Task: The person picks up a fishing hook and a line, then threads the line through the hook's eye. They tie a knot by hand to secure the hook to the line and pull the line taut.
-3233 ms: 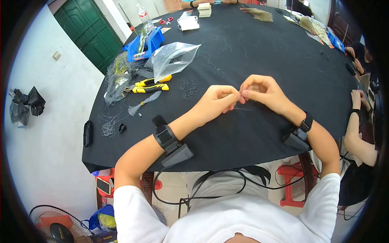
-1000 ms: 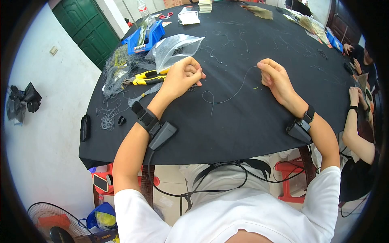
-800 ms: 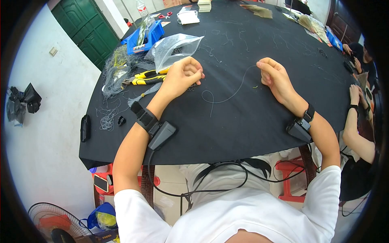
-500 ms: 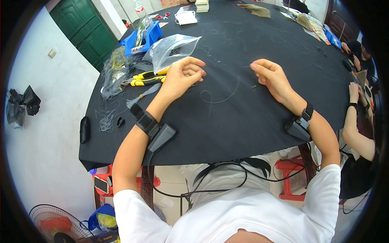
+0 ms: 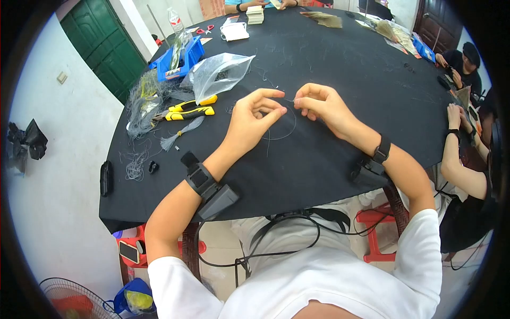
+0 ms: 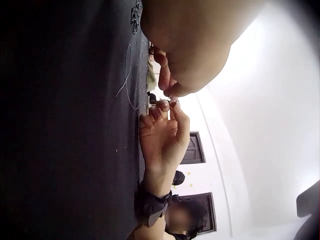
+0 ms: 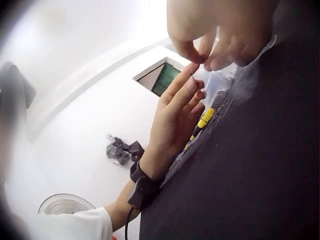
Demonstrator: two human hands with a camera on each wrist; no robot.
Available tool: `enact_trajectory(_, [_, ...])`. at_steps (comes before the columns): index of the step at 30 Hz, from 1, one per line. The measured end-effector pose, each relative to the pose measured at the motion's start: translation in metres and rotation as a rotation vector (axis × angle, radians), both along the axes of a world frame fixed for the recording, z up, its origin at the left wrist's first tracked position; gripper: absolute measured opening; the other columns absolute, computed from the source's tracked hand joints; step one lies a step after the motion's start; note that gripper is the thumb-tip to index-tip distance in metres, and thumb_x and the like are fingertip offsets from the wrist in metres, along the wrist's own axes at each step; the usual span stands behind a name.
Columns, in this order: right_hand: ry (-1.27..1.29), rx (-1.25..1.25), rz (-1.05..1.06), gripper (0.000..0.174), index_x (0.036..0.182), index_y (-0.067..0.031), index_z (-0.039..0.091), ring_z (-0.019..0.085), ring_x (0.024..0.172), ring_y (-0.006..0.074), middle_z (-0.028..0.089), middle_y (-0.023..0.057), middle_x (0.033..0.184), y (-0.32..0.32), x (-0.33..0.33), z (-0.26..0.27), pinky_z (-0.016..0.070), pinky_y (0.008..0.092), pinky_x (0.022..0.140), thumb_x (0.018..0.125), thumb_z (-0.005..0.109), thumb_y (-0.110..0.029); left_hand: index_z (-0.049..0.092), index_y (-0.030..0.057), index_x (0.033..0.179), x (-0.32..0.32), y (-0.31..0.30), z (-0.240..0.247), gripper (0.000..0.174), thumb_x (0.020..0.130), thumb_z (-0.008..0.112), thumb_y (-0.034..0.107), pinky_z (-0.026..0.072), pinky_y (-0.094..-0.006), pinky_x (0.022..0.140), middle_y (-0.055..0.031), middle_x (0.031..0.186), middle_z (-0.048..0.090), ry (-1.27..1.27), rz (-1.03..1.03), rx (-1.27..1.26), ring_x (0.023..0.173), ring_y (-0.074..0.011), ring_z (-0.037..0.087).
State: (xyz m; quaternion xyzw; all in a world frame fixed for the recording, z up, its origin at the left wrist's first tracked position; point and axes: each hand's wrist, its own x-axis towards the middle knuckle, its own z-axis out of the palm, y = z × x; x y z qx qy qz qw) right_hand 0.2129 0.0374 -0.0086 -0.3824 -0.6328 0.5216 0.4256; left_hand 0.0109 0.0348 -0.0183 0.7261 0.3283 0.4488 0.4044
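Observation:
A thin grey thread (image 5: 295, 125) curves over the black cloth in a loose loop, its upper end at the fingertips of my right hand (image 5: 332, 111). That hand pinches the thread between thumb and forefinger. Facing it closely is my left hand (image 5: 248, 119), forefinger reaching toward the right fingertips and thumb held below. I cannot tell whether the left fingers hold something small. In the left wrist view the thread (image 6: 127, 85) hangs below the meeting fingertips. A pile of small dark bits (image 6: 135, 17) lies beyond the left hand.
Left of the hands lie yellow-black pliers (image 5: 196, 112), a tied grey thread bundle (image 5: 182, 134) and a tangle of threads (image 5: 142, 103). Behind them are a clear plastic bag (image 5: 220, 74) and a blue bin (image 5: 192, 53). People sit at the table's far and right sides.
The hands met 3.2 seconds ago, then stood apart with the thread trailing from the right hand. Now they have come together again, left forefinger extended, thread loop between and below them.

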Motion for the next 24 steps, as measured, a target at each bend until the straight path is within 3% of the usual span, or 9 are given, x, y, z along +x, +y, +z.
enact_trajectory(3, [0.017, -0.021, 0.101, 0.011, 0.088, -0.0048, 0.058, 0.053, 0.063, 0.0057, 0.061, 0.0021, 0.076, 0.004, 0.006, -0.009, 0.0389, 0.0181, 0.054, 0.082, 0.059, -0.014, 0.06, 0.0035, 0.113, 0.002, -0.002, 0.001, 0.031, 0.083, 0.063, 0.008, 0.0406, -0.0156, 0.058, -0.0013, 0.082, 0.064, 0.107, 0.014, 0.013, 0.067, -0.0009, 0.053])
enact_trajectory(7, [0.005, 0.008, 0.157, 0.01, 0.088, -0.0047, 0.058, 0.055, 0.064, 0.0055, 0.062, 0.0027, 0.077, 0.003, 0.009, -0.008, 0.0394, 0.0175, 0.055, 0.083, 0.058, -0.014, 0.068, 0.0055, 0.098, 0.006, -0.002, -0.007, 0.021, 0.079, 0.065, 0.012, 0.0317, -0.0198, 0.044, -0.0031, 0.075, 0.067, 0.137, 0.037, 0.067, 0.049, -0.0013, 0.039])
enact_trajectory(13, [0.007, 0.082, 0.151, 0.011, 0.089, -0.0053, 0.059, 0.057, 0.065, 0.006, 0.064, 0.0034, 0.079, 0.002, 0.009, -0.011, 0.0402, 0.0173, 0.056, 0.084, 0.058, -0.014, 0.07, 0.0067, 0.091, 0.005, 0.002, -0.011, 0.016, 0.078, 0.065, 0.014, 0.028, -0.0203, 0.043, -0.0035, 0.075, 0.069, 0.145, 0.05, 0.128, 0.045, -0.0021, 0.034])
enact_trajectory(16, [-0.014, 0.047, 0.176, 0.012, 0.09, -0.0049, 0.059, 0.057, 0.067, 0.0059, 0.064, 0.0036, 0.08, 0.001, 0.01, -0.008, 0.04, 0.0174, 0.056, 0.084, 0.058, -0.015, 0.068, 0.0009, 0.093, 0.005, -0.005, -0.002, 0.014, 0.081, 0.064, 0.009, 0.0385, -0.0157, 0.054, -0.0017, 0.081, 0.066, 0.241, 0.052, 0.059, 0.062, -0.0002, 0.051])
enact_trajectory(19, [-0.039, 0.039, 0.19, 0.012, 0.091, -0.0032, 0.059, 0.058, 0.068, 0.0067, 0.064, 0.0045, 0.08, -0.002, 0.009, -0.005, 0.0422, 0.0185, 0.058, 0.084, 0.058, -0.013, 0.069, 0.0055, 0.09, 0.005, -0.002, -0.007, 0.016, 0.077, 0.065, 0.013, 0.0267, -0.0201, 0.041, -0.0038, 0.075, 0.069, 0.166, 0.062, 0.1, 0.044, -0.0007, 0.034])
enact_trajectory(22, [0.012, 0.09, 0.208, 0.012, 0.092, -0.0011, 0.059, 0.059, 0.069, 0.0082, 0.064, 0.0054, 0.079, 0.001, 0.009, -0.01, 0.0457, 0.0202, 0.062, 0.084, 0.058, -0.011, 0.069, 0.0049, 0.089, 0.005, -0.004, -0.004, 0.016, 0.076, 0.065, 0.013, 0.0266, -0.0199, 0.041, -0.004, 0.074, 0.069, 0.193, 0.081, 0.101, 0.044, -0.0004, 0.034])
enact_trajectory(24, [0.01, 0.079, 0.204, 0.012, 0.092, -0.0003, 0.059, 0.059, 0.07, 0.0088, 0.064, 0.0057, 0.079, 0.0, 0.008, -0.01, 0.0472, 0.0209, 0.064, 0.084, 0.059, -0.01, 0.069, 0.0034, 0.09, 0.005, -0.007, 0.0, 0.014, 0.079, 0.065, 0.011, 0.0311, -0.0167, 0.046, -0.0006, 0.076, 0.067, 0.234, 0.081, 0.066, 0.051, 0.001, 0.041])
